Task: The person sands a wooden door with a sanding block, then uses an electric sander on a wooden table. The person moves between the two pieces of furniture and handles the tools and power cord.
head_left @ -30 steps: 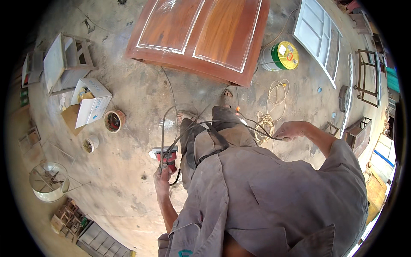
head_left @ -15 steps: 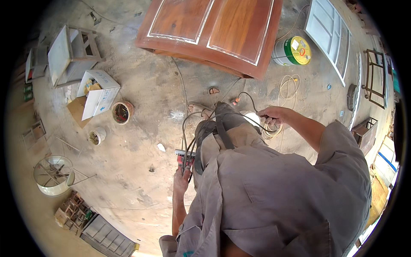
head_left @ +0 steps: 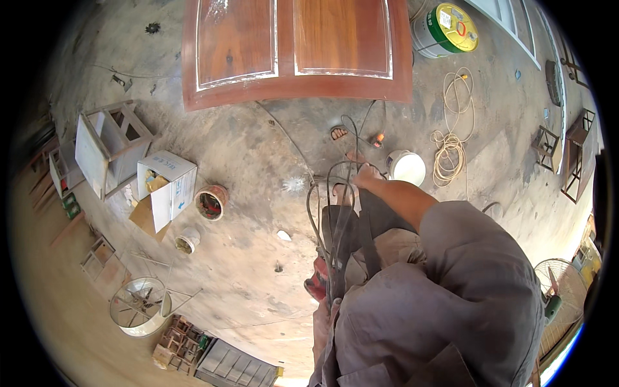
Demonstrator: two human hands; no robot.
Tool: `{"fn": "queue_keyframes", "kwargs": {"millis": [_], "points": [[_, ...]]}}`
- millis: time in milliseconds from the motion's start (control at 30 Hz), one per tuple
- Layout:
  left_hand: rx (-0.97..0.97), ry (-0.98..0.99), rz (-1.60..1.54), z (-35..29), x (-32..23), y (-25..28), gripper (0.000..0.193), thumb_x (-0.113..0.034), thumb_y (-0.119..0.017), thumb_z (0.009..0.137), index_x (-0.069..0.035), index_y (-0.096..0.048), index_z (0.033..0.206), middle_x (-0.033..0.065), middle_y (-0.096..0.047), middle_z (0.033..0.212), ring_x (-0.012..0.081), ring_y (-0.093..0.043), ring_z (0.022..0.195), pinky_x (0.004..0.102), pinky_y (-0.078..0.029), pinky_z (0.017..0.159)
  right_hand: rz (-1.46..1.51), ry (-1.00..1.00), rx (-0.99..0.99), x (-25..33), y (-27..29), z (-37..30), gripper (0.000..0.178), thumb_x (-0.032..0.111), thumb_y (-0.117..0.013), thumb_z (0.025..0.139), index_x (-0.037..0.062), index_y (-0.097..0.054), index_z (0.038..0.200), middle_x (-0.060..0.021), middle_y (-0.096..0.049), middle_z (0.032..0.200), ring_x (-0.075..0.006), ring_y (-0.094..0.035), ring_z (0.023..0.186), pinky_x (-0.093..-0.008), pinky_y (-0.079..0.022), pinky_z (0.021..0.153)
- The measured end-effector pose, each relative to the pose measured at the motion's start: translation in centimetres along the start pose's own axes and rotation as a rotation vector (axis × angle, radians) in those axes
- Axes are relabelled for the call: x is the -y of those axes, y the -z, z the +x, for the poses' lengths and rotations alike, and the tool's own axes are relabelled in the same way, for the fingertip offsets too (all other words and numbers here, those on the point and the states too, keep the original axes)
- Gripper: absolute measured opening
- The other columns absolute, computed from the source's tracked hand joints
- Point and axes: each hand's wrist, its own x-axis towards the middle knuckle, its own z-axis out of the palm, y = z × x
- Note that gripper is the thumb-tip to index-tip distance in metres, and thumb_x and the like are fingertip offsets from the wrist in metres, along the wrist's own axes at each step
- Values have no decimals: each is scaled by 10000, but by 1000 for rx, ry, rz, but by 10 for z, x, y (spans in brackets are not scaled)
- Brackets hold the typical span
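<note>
Low on my left side, my left hand (head_left: 326,311), partly covered by my shirt, grips a red power sander (head_left: 316,282) together with loops of its dark cord (head_left: 312,209). The cord rises in several loose loops in front of my legs. My right hand (head_left: 367,175) reaches forward near my feet, its fingers closed round the cord. Just ahead of it, an orange and black plug end (head_left: 379,138) lies on the floor. My sandalled foot (head_left: 339,133) shows beyond the loops.
Ahead lies a reddish-brown wooden panel piece (head_left: 296,90). To the right are a white bucket (head_left: 407,169), a coiled pale hose (head_left: 449,158) and a yellow-lidded pail (head_left: 454,29). On the left stand a cardboard box (head_left: 173,177), a debris bucket (head_left: 211,201) and a round fan (head_left: 138,306).
My right hand has swung in from the right toward the cord loops by my feet. The sander has shifted nearer my body, and my view has turned and moved.
</note>
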Motion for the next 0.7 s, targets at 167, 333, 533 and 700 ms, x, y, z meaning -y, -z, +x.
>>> {"fn": "queue_keyframes", "kwargs": {"millis": [167,333,533,700], "points": [[33,-8,51,14,8,2,168,-145,-589,928,11,-616,985,218,-622,892,406,-555,847,445,-449,765,28,88,139,4,-29,37,399,249,-650,801,32,-656,1136,-214,-635,1196,-358,-593,1168,-438,-505,933],[119,-35,113,13,25,14,170,-152,-592,930,11,-613,973,217,-617,879,408,-550,838,450,-446,763,891,-27,159,-38,-86,120,312,222,-610,787,32,-688,1022,-205,-696,1006,-371,-660,1012,-425,-517,829],[191,-59,153,11,51,5,174,-161,-595,932,10,-610,959,217,-610,862,410,-544,826,457,-443,760,530,18,-276,-86,-50,126,381,280,-611,795,12,-686,1057,-205,-707,972,-340,-684,984,-411,-527,856],[214,-110,217,27,54,-31,179,-169,-598,934,9,-606,947,217,-604,849,412,-540,817,462,-440,758,393,-392,-202,-128,26,80,439,296,-609,772,9,-695,1093,-195,-677,1135,-345,-639,1098,-404,-507,911]]}}
